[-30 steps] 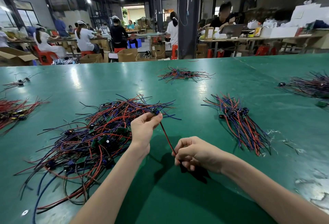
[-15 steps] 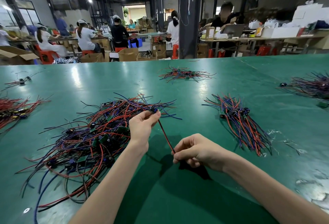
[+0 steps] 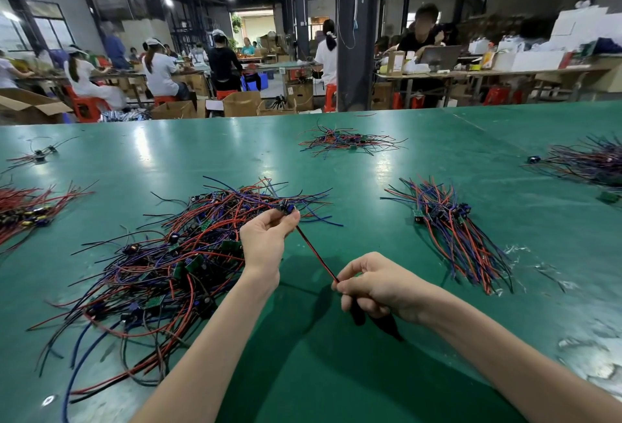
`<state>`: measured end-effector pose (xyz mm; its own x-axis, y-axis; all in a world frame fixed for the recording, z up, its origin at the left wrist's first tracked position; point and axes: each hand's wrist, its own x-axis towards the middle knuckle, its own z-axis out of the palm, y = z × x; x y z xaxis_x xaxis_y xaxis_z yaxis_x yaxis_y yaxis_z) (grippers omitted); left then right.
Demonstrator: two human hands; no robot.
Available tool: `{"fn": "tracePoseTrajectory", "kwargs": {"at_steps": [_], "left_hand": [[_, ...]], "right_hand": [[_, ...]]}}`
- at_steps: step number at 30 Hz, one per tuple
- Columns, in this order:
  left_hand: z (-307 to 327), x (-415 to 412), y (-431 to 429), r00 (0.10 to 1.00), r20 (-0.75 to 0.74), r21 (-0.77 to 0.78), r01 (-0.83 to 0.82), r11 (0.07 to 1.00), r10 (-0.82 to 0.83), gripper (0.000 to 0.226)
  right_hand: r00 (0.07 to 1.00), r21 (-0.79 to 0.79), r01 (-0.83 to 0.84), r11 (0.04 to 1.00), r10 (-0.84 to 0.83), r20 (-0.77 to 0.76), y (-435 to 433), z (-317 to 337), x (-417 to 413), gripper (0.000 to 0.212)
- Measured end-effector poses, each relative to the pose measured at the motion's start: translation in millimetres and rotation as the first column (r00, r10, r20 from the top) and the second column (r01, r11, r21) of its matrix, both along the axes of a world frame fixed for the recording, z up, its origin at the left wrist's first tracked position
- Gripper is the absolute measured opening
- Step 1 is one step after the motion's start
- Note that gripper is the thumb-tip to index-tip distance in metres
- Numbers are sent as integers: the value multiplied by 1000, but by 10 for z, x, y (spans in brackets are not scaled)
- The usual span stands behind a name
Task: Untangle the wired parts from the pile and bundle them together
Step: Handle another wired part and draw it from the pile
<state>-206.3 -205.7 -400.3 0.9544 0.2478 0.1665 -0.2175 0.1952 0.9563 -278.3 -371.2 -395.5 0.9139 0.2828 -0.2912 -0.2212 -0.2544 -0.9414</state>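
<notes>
A tangled pile (image 3: pixel 161 261) of red, blue and black wires with small green boards lies left of centre on the green table (image 3: pixel 336 372). My left hand (image 3: pixel 266 241) pinches the dark component end of one wired part at the pile's right edge. The part's red-and-black wire (image 3: pixel 316 254) runs taut down to my right hand (image 3: pixel 373 284), which pinches its lower stretch; the wire's tail hangs dark below that hand. A sorted bundle (image 3: pixel 451 230) of wired parts lies to the right, its wires combed toward me.
Other wire heaps lie at the far centre (image 3: pixel 346 141), far right (image 3: pixel 585 161), left edge (image 3: pixel 23 210) and far left (image 3: pixel 38 155). Bits of clear plastic scrap (image 3: pixel 518 251) litter the table's right side. People sit at benches beyond the table.
Both hands have risen slightly with the wire held taut between them; my right hand slid a little further along the wire, away from the left hand. The piles have not moved.
</notes>
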Motion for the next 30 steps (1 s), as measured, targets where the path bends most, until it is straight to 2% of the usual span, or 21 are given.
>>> {"fn": "tracePoseTrajectory", "kwargs": {"at_steps": [3,8,16,20,24,27,30], "left_hand": [[5,7,3,1000,1,-2,-12,1000,12,13],[-4,9,10,1000,16,32,-25,999,24,12],[-78,-2,-41,990,106,204,-115,972,95,13],[-103,58,3,987,101,162,-137,977,121,16],[-118,113,52,989,50,89,-144,986,140,17],[-135,129,63,995,20,81,-101,992,100,15],[-165,118,50,999,-25,115,-26,993,29,12]], "right_hand": [[1000,40,20,999,-20,-2,8,4,-5,11],[997,25,-67,997,66,36,21,43,-49,9],[996,-53,3,999,-7,-93,-18,33,1,12],[994,-33,-85,996,87,62,49,23,-67,11],[956,24,-128,992,117,270,160,1,-140,23],[894,7,-143,990,126,431,190,15,-170,31],[858,-19,-140,990,131,496,192,14,-178,32]]}}
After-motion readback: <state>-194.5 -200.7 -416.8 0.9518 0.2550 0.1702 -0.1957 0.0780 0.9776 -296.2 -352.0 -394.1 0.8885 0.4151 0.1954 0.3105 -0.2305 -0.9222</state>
